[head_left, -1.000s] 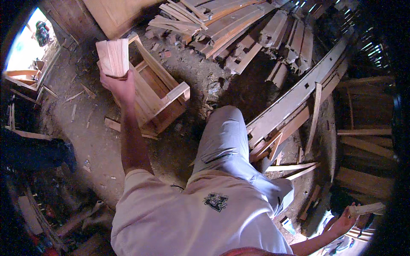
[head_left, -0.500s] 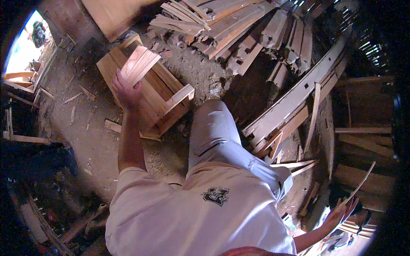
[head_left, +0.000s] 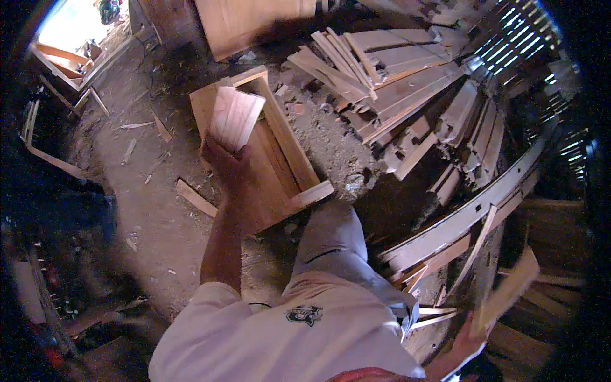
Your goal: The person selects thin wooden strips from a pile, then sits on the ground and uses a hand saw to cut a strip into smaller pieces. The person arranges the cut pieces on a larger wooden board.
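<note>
Low on the right, my right hand (head_left: 470,340) is closed around the lower end of a flat wooden slat (head_left: 509,290), partly in shadow. My left hand (head_left: 224,162) reaches forward, its fingers wrapped around the near end of a short, pale wooden board (head_left: 237,120) with lengthwise lines. Directly beneath that board is a wooden box-like frame (head_left: 270,172), standing on the dirt floor just ahead of my leg. The board and left hand hide part of the frame; I cannot tell whether they touch it.
A stack of long planks (head_left: 407,86) spreads across the far right. A long, pale beam with square holes (head_left: 471,210) crosses on the right. Wood scraps (head_left: 196,197) litter the dirt floor (head_left: 153,216). A large wooden panel (head_left: 254,25) stands at the back.
The whole view has swung, shifting the frame and plank stack rightward. My right hand has turned its slat from nearly edge-on to broad face. My left hand still holds the board over the frame.
</note>
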`<action>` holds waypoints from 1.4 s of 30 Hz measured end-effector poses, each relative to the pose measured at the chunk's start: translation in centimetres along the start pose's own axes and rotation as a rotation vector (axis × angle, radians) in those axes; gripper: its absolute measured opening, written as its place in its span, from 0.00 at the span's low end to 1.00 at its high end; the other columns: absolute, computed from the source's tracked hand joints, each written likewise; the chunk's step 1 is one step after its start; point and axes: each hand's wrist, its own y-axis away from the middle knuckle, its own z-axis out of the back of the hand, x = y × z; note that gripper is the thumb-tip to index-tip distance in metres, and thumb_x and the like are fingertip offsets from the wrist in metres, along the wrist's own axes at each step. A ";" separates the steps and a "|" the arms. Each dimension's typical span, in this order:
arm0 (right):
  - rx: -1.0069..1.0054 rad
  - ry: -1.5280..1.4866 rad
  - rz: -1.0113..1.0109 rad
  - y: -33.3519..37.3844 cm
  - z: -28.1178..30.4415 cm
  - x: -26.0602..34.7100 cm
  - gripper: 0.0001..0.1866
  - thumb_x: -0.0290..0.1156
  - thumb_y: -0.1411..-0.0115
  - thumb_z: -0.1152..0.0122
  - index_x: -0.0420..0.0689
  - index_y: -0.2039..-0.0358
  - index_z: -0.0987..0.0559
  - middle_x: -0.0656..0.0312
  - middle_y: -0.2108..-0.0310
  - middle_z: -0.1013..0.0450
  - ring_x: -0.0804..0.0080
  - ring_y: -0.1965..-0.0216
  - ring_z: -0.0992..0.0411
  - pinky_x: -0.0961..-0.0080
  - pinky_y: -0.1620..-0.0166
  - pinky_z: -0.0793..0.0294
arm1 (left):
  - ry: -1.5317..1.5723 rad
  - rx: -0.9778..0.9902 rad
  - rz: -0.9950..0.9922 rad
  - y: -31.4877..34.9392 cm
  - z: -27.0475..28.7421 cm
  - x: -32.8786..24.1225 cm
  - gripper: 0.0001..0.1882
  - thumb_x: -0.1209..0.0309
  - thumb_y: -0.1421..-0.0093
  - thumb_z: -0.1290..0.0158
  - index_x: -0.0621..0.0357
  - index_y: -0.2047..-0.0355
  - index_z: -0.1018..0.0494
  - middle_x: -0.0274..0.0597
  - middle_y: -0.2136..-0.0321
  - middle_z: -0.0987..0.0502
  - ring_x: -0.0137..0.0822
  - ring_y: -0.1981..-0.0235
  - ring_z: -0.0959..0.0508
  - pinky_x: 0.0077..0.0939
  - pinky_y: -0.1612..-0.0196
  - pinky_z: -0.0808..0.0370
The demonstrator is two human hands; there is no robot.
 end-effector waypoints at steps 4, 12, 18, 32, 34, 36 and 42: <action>0.446 0.118 -0.173 -8.6 -14.5 -4.1 0.63 0.45 0.63 0.20 0.42 0.29 0.45 0.55 0.33 0.43 0.59 0.33 0.42 0.62 0.34 0.41 | 0.116 0.054 0.126 0.4 -1.4 0.8 0.59 0.61 0.54 0.31 0.70 0.31 0.55 0.68 0.38 0.43 0.66 0.36 0.44 0.53 0.32 0.44; 1.272 0.373 -0.557 -17.4 -42.4 -8.7 0.62 0.35 0.70 0.16 0.45 0.33 0.42 0.58 0.36 0.40 0.62 0.37 0.39 0.64 0.35 0.37 | -0.178 0.192 0.118 1.2 -1.9 3.3 0.63 0.56 0.53 0.30 0.71 0.30 0.58 0.69 0.36 0.46 0.67 0.35 0.45 0.54 0.32 0.44; 1.586 0.391 -0.437 -22.1 -52.3 -14.7 0.55 0.31 0.60 0.20 0.45 0.32 0.41 0.56 0.35 0.38 0.61 0.36 0.37 0.64 0.36 0.34 | -0.087 0.195 0.167 1.1 -1.5 2.6 0.63 0.51 0.52 0.30 0.71 0.30 0.57 0.68 0.36 0.44 0.66 0.36 0.44 0.54 0.33 0.43; 1.129 0.139 -0.734 -11.4 -59.0 -29.2 0.14 0.33 0.36 0.35 0.39 0.54 0.20 0.63 0.61 0.22 0.73 0.60 0.24 0.75 0.55 0.24 | -0.132 0.170 0.109 -0.3 -1.0 1.1 0.63 0.47 0.53 0.30 0.71 0.30 0.55 0.68 0.37 0.42 0.65 0.37 0.40 0.54 0.34 0.40; 1.038 0.215 -0.563 -10.2 -59.0 -30.2 0.13 0.35 0.35 0.36 0.39 0.56 0.20 0.62 0.62 0.22 0.73 0.60 0.24 0.74 0.55 0.24 | -0.145 0.177 0.123 -0.5 -1.0 0.8 0.64 0.48 0.53 0.30 0.71 0.30 0.55 0.68 0.38 0.42 0.65 0.37 0.40 0.53 0.34 0.40; 1.061 0.377 -0.378 -10.1 -59.2 -30.4 0.14 0.36 0.34 0.37 0.38 0.56 0.20 0.60 0.60 0.21 0.72 0.59 0.24 0.74 0.54 0.25 | -0.168 0.172 0.132 -0.2 -1.3 1.1 0.64 0.48 0.53 0.30 0.71 0.30 0.55 0.68 0.38 0.42 0.64 0.37 0.41 0.53 0.34 0.40; 1.138 0.531 -0.154 -7.3 -60.1 -27.6 0.18 0.40 0.33 0.37 0.37 0.55 0.20 0.57 0.59 0.20 0.70 0.59 0.23 0.73 0.53 0.25 | -0.209 0.164 0.054 0.3 -1.5 2.2 0.65 0.48 0.53 0.29 0.70 0.30 0.57 0.67 0.39 0.43 0.63 0.37 0.42 0.53 0.34 0.40</action>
